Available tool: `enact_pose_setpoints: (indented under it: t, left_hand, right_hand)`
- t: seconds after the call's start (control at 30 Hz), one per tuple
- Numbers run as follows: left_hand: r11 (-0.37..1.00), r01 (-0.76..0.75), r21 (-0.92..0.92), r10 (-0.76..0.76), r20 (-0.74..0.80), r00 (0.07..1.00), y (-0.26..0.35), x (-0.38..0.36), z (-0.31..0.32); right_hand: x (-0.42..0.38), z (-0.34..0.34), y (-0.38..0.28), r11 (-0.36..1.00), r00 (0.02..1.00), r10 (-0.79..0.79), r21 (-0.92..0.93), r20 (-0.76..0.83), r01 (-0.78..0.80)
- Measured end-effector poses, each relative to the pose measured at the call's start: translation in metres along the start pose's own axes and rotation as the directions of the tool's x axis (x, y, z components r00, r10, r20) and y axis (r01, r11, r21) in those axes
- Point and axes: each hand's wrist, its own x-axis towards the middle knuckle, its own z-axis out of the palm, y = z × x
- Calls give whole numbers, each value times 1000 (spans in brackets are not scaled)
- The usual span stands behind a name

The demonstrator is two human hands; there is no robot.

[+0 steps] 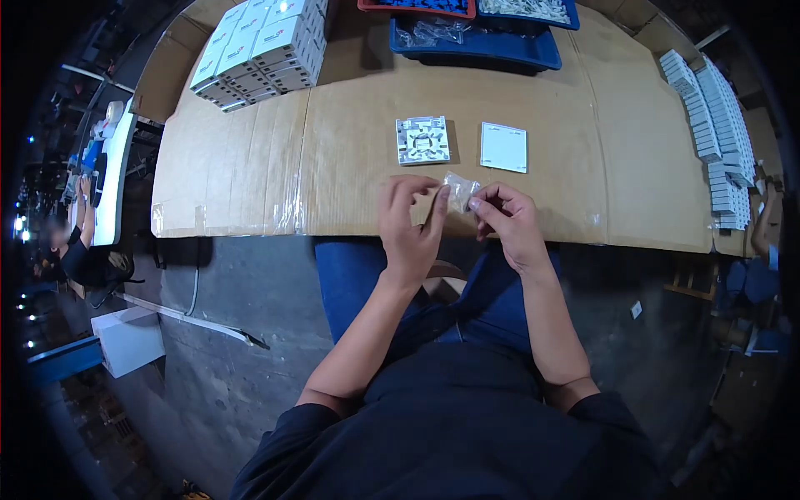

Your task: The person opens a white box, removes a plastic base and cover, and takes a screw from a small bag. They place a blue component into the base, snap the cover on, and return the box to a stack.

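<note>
A small clear plastic bag [458, 190] with pale contents hangs over the table's front edge between my hands. My right hand [510, 215] pinches the bag's right side between thumb and fingers. At the bag's left side is my left hand [408, 221], its thumb tip by the plastic and its fingers spread apart. Just beyond, a white square tray-like part [423, 140] with grey inner shapes lies on the cardboard. To its right rests a flat white square cover [504, 147] with small print along its top edge.
Cardboard [350, 158] covers the table. Stacked white boxes [267, 50] stand at the back left. A blue bin [475, 50] holds plastic bags, behind which are more bins of small parts. Rows of white pieces [721, 125] line the right edge. Other people work at both sides.
</note>
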Motion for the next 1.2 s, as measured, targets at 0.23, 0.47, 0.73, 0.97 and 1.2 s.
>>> enact_pose_setpoints:
  t: [0.23, 0.47, 0.73, 0.97, 1.2]
  left_hand:
    - [915, 336, -224, -253, 332, 909, 4, -3, 1]
    - [837, 509, -202, -393, 426, 815, 6, 0, -3]
    - [997, 68, 47, -77, 259, 963, 3, -3, 2]
    - [996, -48, 80, 28, 235, 972, -1, -10, 11]
    - [997, 78, 16, -79, 288, 954, -5, -18, 16]
  right_hand:
    - [-1, 2, -3, 953, 990, -136, -268, 30, 139]
    - [-2, -1, -4, 896, 976, -205, -388, 73, 218]
    - [1, 3, 3, 786, 939, -327, -581, -101, 211]
    - [3, 21, 7, 716, 802, -575, -575, -165, 395]
    - [9, 16, 17, 863, 864, -462, -327, -199, 386]
